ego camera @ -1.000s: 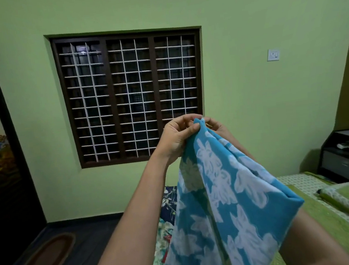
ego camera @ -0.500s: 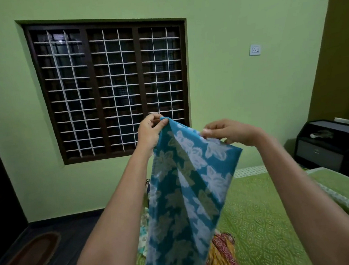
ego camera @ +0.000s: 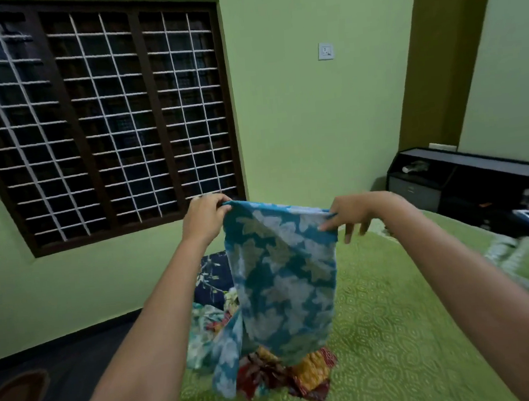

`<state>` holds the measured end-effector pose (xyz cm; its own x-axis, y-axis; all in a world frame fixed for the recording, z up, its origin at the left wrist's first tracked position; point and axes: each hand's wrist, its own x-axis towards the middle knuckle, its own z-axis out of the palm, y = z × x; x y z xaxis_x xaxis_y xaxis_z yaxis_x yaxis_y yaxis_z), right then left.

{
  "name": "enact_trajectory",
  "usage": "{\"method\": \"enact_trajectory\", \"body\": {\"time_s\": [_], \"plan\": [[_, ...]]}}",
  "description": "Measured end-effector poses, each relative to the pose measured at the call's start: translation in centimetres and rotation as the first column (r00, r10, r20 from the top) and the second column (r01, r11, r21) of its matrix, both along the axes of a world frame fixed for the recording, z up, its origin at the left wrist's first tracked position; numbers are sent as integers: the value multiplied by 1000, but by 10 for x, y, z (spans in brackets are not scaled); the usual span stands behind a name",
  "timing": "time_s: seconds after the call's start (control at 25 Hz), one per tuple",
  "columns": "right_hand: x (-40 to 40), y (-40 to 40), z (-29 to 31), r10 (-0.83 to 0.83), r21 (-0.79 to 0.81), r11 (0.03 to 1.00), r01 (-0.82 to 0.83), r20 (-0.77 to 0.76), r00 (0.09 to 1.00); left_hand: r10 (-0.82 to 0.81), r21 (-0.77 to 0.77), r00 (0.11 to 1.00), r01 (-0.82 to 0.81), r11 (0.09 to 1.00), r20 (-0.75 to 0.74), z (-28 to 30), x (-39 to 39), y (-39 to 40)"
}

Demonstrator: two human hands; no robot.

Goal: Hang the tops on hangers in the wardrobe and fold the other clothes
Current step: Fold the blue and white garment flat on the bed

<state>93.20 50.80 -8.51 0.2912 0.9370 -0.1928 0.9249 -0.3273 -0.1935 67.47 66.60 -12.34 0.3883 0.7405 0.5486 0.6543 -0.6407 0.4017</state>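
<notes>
Turquoise cloth with a pale flower print (ego camera: pixel 283 278) hangs in the air between my two hands, over the near-left part of the bed (ego camera: pixel 396 332), its lower end trailing down onto a heap of other clothes (ego camera: pixel 281 371). My left hand (ego camera: pixel 205 220) is closed around the top left corner, bunching the fabric in its fist; my right hand (ego camera: pixel 355 213) nips the top right corner between thumb and forefinger only, the other fingers hanging loose and spread below. That thin nip is where I see the trouble: a light tug to straighten the edge could pull the corner free, and the whole piece would swing left and drop onto the pile. The hem is also draped into the red and yellow garments beneath, so lifting or shaking it out may drag one of them toward the near edge of the bed and off onto the dark floor (ego camera: pixel 64 377). I cannot tell whether this piece is a top or something to fold, so sorting it wrongly is a further risk.
</notes>
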Motion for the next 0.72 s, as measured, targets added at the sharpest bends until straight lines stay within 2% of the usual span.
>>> {"method": "enact_trajectory", "body": {"time_s": [0.04,0.12,0.16,0.24,0.28,0.36,0.4,0.52,0.64,0.72], "plan": [[7,-15,3,-28,6,1000,27,68,997,-20,-37,1000,20,999,-19,-3,13,-12],[28,-44,7,-146,167,981,97,314,938,-67,-44,996,64,997,-59,-3,40,-38],[40,-58,7,-144,152,983,104,281,949,-49,-16,997,48,999,-59,-1,53,-51],[65,-88,7,-98,51,994,96,53,994,4,16,1000,-3,1000,-17,5,77,-76],[78,-104,10,-109,54,993,105,71,991,-6,-8,1000,6,1000,-5,5,90,-88],[106,-134,16,-164,150,980,129,244,956,-66,-89,998,65,994,-13,2,120,-118],[123,-146,14,-157,140,982,124,256,954,-85,-116,996,82,990,-19,-1,134,-133],[170,-191,2,-39,39,999,35,120,992,-95,-259,995,97,961,19,-15,176,-183],[213,-226,-11,9,171,985,-28,111,994,-158,-523,974,220,823,162,-27,210,-224],[240,-235,-12,2,303,953,-21,64,998,-175,-624,948,309,718,268,-20,227,-239]]}}
